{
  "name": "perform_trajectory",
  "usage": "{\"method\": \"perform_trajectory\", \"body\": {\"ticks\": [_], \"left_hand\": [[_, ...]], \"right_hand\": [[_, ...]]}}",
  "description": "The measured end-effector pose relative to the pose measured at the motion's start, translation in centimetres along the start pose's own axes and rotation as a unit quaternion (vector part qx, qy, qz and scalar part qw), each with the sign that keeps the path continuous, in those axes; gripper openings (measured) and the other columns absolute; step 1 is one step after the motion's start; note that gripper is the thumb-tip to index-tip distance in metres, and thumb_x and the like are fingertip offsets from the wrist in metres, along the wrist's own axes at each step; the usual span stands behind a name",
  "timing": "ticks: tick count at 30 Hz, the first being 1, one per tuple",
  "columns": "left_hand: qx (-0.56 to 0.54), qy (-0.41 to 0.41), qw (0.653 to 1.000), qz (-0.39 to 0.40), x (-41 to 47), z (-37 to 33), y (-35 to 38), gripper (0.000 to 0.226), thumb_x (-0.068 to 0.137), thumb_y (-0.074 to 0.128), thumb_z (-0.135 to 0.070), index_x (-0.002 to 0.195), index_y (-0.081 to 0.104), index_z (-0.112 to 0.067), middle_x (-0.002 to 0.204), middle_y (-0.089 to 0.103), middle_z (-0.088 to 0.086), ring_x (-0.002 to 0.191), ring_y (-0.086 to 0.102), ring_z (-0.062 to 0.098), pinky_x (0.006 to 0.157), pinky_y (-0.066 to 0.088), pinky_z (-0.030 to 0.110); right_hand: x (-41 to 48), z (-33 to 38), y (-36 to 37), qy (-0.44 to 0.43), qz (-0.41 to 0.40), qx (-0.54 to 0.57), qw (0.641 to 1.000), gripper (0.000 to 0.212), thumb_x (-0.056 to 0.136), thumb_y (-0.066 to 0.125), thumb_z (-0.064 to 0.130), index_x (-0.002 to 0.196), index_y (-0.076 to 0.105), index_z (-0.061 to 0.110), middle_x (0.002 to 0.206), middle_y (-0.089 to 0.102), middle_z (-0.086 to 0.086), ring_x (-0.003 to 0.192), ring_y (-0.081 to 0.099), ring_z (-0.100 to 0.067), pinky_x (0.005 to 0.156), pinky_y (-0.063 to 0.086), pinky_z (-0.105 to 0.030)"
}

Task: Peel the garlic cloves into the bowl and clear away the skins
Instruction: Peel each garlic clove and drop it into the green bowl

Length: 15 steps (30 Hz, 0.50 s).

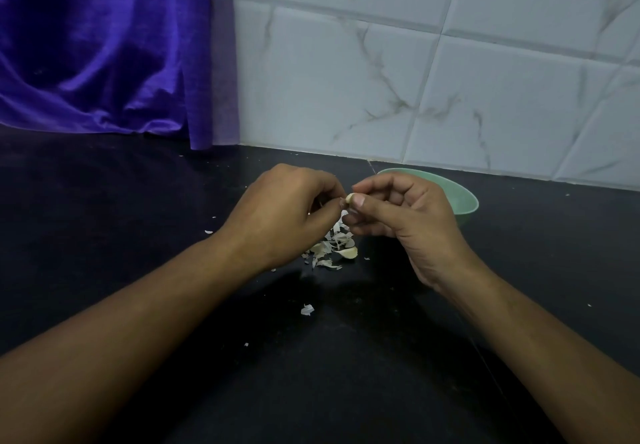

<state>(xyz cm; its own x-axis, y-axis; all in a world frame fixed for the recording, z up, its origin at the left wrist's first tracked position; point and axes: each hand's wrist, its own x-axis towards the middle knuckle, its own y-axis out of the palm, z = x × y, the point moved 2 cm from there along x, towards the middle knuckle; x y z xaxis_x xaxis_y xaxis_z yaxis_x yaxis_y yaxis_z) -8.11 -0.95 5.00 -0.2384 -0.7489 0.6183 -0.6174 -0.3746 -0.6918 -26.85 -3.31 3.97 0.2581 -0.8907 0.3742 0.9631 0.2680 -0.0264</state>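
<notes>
Both hands meet above the black counter (138, 235). My right hand (398, 222) pinches a small pale garlic clove (349, 197) between thumb and forefinger. My left hand (284, 215) has its fingers curled at the clove's left end, pinching it or its skin. Below the hands lies a pile of white garlic skins (329, 246), with one clove (348, 253) at its right edge. A pale green bowl (464, 201) stands just behind my right hand, its inside mostly hidden.
A loose skin scrap (307, 310) lies nearer to me, and tiny flakes dot the counter. A purple curtain (104, 45) hangs at the back left. White marbled wall tiles (415, 80) close off the back and right.
</notes>
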Motion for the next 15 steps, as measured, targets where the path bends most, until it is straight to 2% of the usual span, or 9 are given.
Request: {"method": "perform_trajectory", "body": {"ticks": [6, 11, 15], "left_hand": [[0.07, 0.027, 0.997, -0.007, -0.16, -0.61, -0.27, 0.017, 0.098, 0.058, -0.035, 0.097, 0.074, -0.03, 0.084, 0.072, -0.012, 0.078, 0.066, 0.014, 0.07, 0.056, 0.04], [0.078, 0.033, 0.996, -0.025, -0.36, -0.85, -0.2, 0.018, 0.094, 0.056, -0.036, 0.085, 0.07, -0.029, 0.075, 0.067, -0.011, 0.068, 0.062, 0.011, 0.064, 0.054, 0.038], [0.068, 0.025, 0.997, -0.033, -0.43, -0.9, -0.14, 0.022, 0.088, 0.053, -0.041, 0.079, 0.068, -0.027, 0.07, 0.066, -0.01, 0.065, 0.061, 0.01, 0.062, 0.053, 0.037]], "right_hand": [[0.0, -0.08, 0.11, 0.013, -0.006, -0.001, 1.0, 0.005, 0.092, 0.071, 0.0, 0.096, 0.072, 0.002, 0.087, 0.077, -0.019, 0.07, 0.076, -0.025, 0.063, 0.063, -0.031], [-0.02, -0.38, 0.16, 0.032, 0.002, 0.003, 0.999, 0.002, 0.092, 0.071, 0.0, 0.093, 0.071, 0.0, 0.078, 0.075, -0.016, 0.066, 0.075, -0.025, 0.062, 0.063, -0.033], [-0.1, -0.43, 0.17, 0.038, 0.017, 0.0, 0.999, 0.004, 0.092, 0.07, 0.0, 0.095, 0.071, -0.003, 0.08, 0.075, -0.018, 0.066, 0.075, -0.024, 0.062, 0.064, -0.032]]}}
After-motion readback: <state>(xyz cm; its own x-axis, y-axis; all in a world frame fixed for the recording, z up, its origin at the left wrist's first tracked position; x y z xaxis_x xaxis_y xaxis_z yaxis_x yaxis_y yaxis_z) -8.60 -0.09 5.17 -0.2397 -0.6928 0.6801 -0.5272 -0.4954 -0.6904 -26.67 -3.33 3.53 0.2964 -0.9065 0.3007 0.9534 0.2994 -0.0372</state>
